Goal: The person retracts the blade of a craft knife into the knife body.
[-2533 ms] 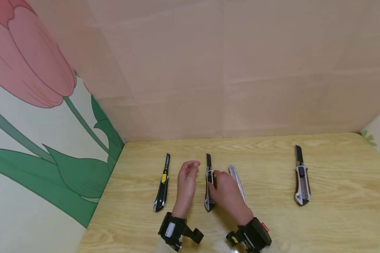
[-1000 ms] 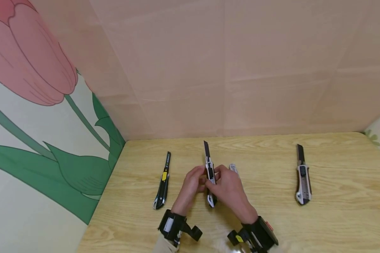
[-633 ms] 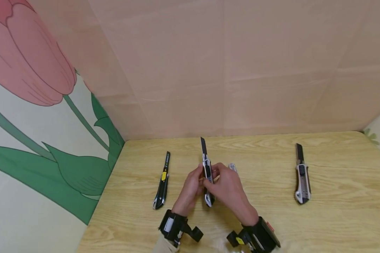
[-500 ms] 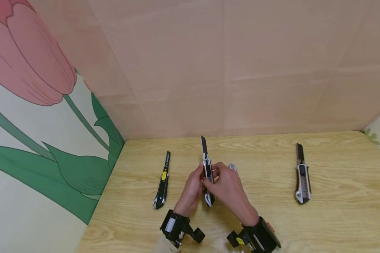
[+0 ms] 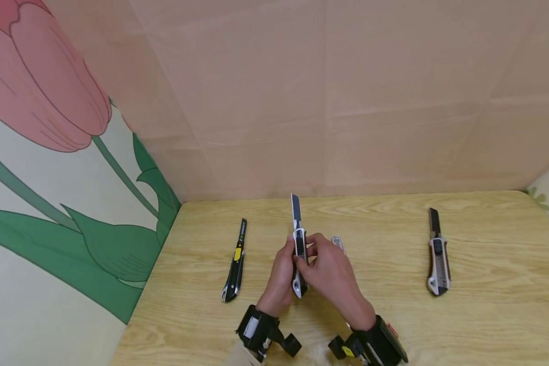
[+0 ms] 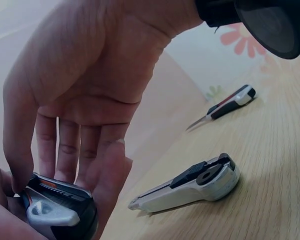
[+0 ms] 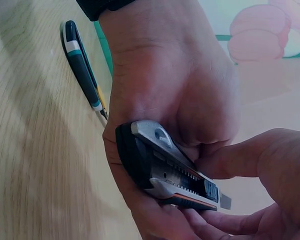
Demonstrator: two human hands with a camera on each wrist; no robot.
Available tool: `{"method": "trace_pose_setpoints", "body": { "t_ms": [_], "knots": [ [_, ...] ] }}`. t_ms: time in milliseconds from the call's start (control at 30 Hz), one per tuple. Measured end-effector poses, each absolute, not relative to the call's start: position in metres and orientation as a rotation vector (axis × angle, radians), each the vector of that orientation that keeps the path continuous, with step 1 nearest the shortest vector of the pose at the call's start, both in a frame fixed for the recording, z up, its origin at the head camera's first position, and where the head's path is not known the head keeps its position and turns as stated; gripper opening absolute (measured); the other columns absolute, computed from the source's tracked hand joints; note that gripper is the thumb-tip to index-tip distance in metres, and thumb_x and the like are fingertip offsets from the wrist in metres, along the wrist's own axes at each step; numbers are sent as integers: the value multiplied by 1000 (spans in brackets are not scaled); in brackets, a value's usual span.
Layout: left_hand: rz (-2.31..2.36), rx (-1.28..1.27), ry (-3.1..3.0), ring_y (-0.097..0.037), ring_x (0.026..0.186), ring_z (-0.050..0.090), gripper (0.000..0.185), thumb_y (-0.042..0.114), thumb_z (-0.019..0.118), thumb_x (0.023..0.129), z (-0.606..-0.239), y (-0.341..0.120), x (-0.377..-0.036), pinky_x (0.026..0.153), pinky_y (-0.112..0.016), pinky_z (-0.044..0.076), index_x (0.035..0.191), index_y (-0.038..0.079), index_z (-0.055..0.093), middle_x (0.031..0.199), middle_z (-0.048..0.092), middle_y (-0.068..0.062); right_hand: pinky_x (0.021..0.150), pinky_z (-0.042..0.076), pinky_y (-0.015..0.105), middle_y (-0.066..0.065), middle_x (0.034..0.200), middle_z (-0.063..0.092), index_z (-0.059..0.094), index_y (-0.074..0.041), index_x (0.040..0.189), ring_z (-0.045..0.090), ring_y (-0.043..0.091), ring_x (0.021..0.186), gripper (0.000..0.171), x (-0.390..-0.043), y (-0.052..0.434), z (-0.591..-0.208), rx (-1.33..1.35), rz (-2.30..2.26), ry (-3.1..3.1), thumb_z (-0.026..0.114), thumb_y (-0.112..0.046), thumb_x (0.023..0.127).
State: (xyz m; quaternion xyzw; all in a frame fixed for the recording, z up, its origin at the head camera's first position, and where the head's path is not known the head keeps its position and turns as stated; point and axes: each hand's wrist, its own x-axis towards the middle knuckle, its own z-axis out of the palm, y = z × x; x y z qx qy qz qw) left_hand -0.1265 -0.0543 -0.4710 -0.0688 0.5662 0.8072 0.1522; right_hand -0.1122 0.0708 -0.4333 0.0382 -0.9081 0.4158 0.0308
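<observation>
Wood-grain table point(image 5: 375, 310) w/ R hand point(image 5: 334, 272) pinching a silver-and-black utility knife point(image 5: 299, 241), blade out, above it; L hand point(image 5: 280, 274) prob. pinches same knife, fingers partly hidden in head view. On table: grey utility knife point(image 5: 438, 262) well to R, black-and-yellow cutter point(image 5: 236, 267) to L, slim silver cutter point(image 5: 337, 241) mostly behind R hand.

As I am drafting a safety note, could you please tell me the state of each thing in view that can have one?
Left hand: holding the held knife.
Right hand: pinching the held knife.
Held knife: blade out.
Yellow-slider knife: lying on the table, blade out.
Far-right knife: lying on the table, blade out.
Silver knife: lying on the table, no blade seen sticking out.
</observation>
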Motion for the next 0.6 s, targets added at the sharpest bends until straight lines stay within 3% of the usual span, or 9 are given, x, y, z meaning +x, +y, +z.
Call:
{"method": "trace_pose_setpoints", "body": {
  "t_ms": [167,367,500,600],
  "knots": [
    [2352,-193,1551,-15,82,47,50,53,38,109,-469,-54,-126,68,-24,39,131,13,60,101,49,0,56,47,29,3,89,69,68,-7,119,58,13,69,37,-112,75,-430,111,1230,-2805,80,-23,88],
    [2387,-85,1402,-15,64,61,53,54,35,110,-468,-53,-126,52,-30,55,129,9,56,90,62,-4,60,43,31,-1,88,65,75,-12,106,54,17,73,19,-115,82,-430,90,1227,-2716,77,-23,91],
    [2391,-29,1357,-16,49,58,51,49,29,112,-467,-52,-125,43,-31,53,127,8,55,77,62,-5,65,44,32,0,90,65,74,-14,103,54,19,79,13,-118,87,-433,77,1297,-2630,74,-24,94],
    [2386,-18,1325,-15,47,56,49,48,26,113,-465,-51,-124,42,-30,51,125,11,55,75,59,-4,65,48,31,2,95,65,73,-13,106,56,19,83,15,-120,89,-435,72,1373,-2600,71,-25,98]
  ]
}}
